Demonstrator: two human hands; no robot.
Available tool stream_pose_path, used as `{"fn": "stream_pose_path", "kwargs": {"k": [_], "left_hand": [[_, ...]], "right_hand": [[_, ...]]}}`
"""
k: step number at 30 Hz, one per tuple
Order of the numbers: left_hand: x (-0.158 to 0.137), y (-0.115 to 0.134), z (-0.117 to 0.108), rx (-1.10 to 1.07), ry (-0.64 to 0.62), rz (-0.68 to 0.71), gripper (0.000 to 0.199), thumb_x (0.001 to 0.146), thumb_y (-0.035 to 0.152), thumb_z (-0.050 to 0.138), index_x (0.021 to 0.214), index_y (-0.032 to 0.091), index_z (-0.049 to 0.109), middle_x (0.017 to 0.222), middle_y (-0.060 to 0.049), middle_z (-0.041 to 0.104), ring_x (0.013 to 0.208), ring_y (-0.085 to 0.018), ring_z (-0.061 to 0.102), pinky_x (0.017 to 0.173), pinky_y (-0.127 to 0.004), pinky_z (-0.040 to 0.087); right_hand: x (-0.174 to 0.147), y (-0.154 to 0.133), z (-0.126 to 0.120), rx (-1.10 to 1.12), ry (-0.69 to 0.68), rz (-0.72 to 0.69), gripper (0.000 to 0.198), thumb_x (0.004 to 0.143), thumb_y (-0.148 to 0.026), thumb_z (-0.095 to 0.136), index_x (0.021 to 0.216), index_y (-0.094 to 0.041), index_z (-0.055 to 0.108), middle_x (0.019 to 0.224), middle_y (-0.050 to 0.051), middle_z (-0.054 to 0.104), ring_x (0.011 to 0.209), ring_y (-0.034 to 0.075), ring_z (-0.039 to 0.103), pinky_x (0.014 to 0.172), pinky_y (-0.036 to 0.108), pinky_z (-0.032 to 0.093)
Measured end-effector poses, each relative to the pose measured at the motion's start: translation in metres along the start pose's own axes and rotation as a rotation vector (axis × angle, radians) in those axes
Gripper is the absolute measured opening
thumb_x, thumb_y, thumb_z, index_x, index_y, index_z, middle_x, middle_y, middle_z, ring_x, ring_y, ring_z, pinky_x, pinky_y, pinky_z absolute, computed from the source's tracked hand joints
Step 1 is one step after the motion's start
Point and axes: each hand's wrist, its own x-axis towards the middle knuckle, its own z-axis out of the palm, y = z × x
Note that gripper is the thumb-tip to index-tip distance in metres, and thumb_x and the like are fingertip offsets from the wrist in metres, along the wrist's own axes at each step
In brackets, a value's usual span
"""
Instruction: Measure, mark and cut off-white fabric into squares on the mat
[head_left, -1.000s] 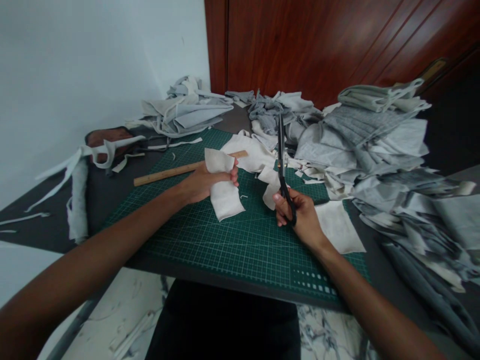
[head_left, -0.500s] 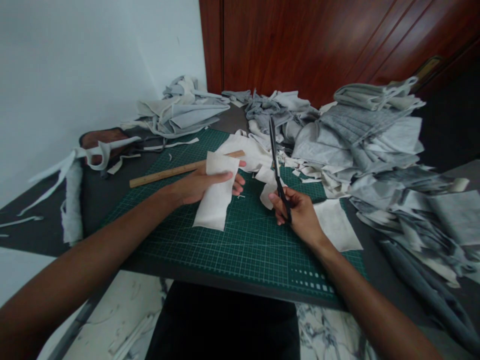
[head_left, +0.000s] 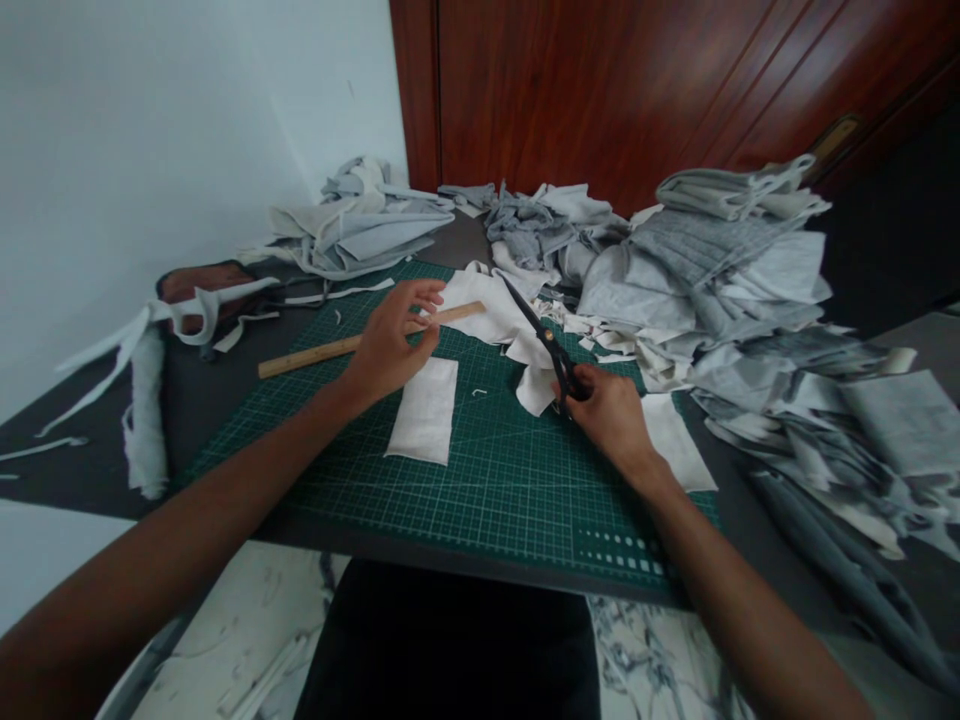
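Note:
My right hand [head_left: 606, 412] grips black scissors [head_left: 551, 345] by the handles, their closed-looking blades pointing up and to the left. Some white fabric scraps [head_left: 534, 388] lie just beside the scissors. Over the far end of a small white fabric rectangle [head_left: 426, 412], my left hand [head_left: 397, 340] hovers with fingers apart, holding nothing. That rectangle lies flat on the green cutting mat [head_left: 510, 490]. Behind the left hand runs a wooden ruler [head_left: 307, 357], partly covered by the fingers. A larger white cloth [head_left: 487, 305] is under the ruler's right end.
Grey and white fabric [head_left: 697, 260] is heaped at the back right, with more scraps [head_left: 810, 400] along the right edge. Another cloth pile [head_left: 360, 230] stands back left. A brown pouch [head_left: 202, 290] and a white roll [head_left: 147, 410] are at left. A wooden door [head_left: 585, 90] rises behind.
My left hand has let go of the white fabric rectangle, now flat on the mat, and has risen away from it. The scissors have tipped to the left in my right hand.

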Motion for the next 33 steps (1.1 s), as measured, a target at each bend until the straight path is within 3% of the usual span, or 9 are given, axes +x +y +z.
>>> {"fn": "stream_pose_path", "kwargs": {"k": [2,5,8,11,17,25,27,30,33], "left_hand": [[0.002,-0.004,-0.005,0.051,-0.068,0.016,0.04,0.092,0.027,0.064,0.131,0.019,0.063,0.118,-0.01,0.07,0.104,-0.022,0.065,0.098,-0.037,0.053],[0.002,-0.014,-0.011,0.085,-0.326,0.068,0.044,0.092,0.039,0.068,0.131,0.018,0.066,0.114,-0.011,0.071,0.103,-0.025,0.065,0.101,-0.039,0.049],[0.0,-0.029,-0.015,0.12,-0.557,0.125,0.056,0.086,0.047,0.077,0.134,0.02,0.068,0.132,-0.014,0.069,0.124,-0.032,0.061,0.113,-0.044,0.041],[0.001,-0.045,-0.021,0.173,-0.652,0.157,0.051,0.089,0.045,0.074,0.134,0.023,0.069,0.142,-0.013,0.067,0.138,-0.034,0.053,0.119,-0.045,0.033],[0.013,-0.045,-0.024,0.194,-0.61,0.201,0.018,0.093,0.028,0.063,0.101,0.026,0.079,0.106,-0.007,0.077,0.112,-0.029,0.062,0.109,-0.044,0.037],[0.0,0.005,-0.003,0.207,-0.182,0.305,0.04,0.094,0.014,0.056,0.131,0.024,0.069,0.128,-0.011,0.066,0.124,-0.029,0.057,0.113,-0.045,0.041],[-0.005,0.002,0.001,0.22,-0.239,0.26,0.039,0.094,0.012,0.053,0.126,0.023,0.071,0.121,-0.01,0.069,0.115,-0.027,0.063,0.108,-0.042,0.046],[-0.012,-0.007,0.012,0.305,-0.446,0.177,0.037,0.092,0.011,0.051,0.12,0.024,0.072,0.116,-0.008,0.072,0.105,-0.026,0.068,0.101,-0.04,0.052],[-0.017,-0.011,0.025,0.381,-0.535,0.167,0.044,0.09,0.006,0.047,0.126,0.02,0.069,0.124,-0.011,0.07,0.116,-0.027,0.066,0.107,-0.043,0.051]], "right_hand": [[0.0,0.0,0.001,-0.033,-0.009,0.002,0.009,0.091,-0.026,0.068,0.092,-0.018,0.074,0.09,0.008,0.08,0.082,0.025,0.075,0.066,0.03,0.044],[0.0,-0.002,0.002,-0.09,-0.045,0.007,0.01,0.091,-0.024,0.068,0.095,-0.019,0.075,0.094,0.008,0.081,0.086,0.026,0.076,0.069,0.03,0.046],[0.0,-0.003,0.002,-0.165,-0.079,0.021,0.014,0.092,-0.025,0.068,0.102,-0.019,0.076,0.097,0.009,0.081,0.089,0.027,0.076,0.07,0.03,0.046],[-0.001,-0.004,0.002,-0.238,-0.097,0.04,0.02,0.096,-0.026,0.066,0.112,-0.019,0.075,0.1,0.01,0.081,0.092,0.029,0.077,0.07,0.031,0.046],[-0.001,-0.004,-0.001,-0.283,-0.107,0.08,0.021,0.098,-0.029,0.065,0.113,-0.018,0.075,0.099,0.012,0.081,0.091,0.029,0.077,0.068,0.031,0.046],[0.0,-0.006,0.001,-0.276,-0.148,0.053,0.022,0.094,-0.021,0.063,0.111,-0.02,0.076,0.098,0.01,0.081,0.088,0.025,0.076,0.069,0.029,0.048],[0.0,-0.006,0.001,-0.272,-0.152,0.051,0.023,0.093,-0.021,0.063,0.111,-0.02,0.076,0.098,0.01,0.081,0.088,0.025,0.076,0.07,0.029,0.049],[0.0,-0.005,0.002,-0.263,-0.155,0.053,0.022,0.094,-0.022,0.063,0.111,-0.02,0.076,0.1,0.01,0.081,0.09,0.026,0.077,0.07,0.029,0.049],[0.001,-0.005,0.002,-0.267,-0.152,0.055,0.022,0.094,-0.023,0.063,0.112,-0.02,0.076,0.101,0.01,0.082,0.092,0.026,0.077,0.07,0.029,0.049]]}}
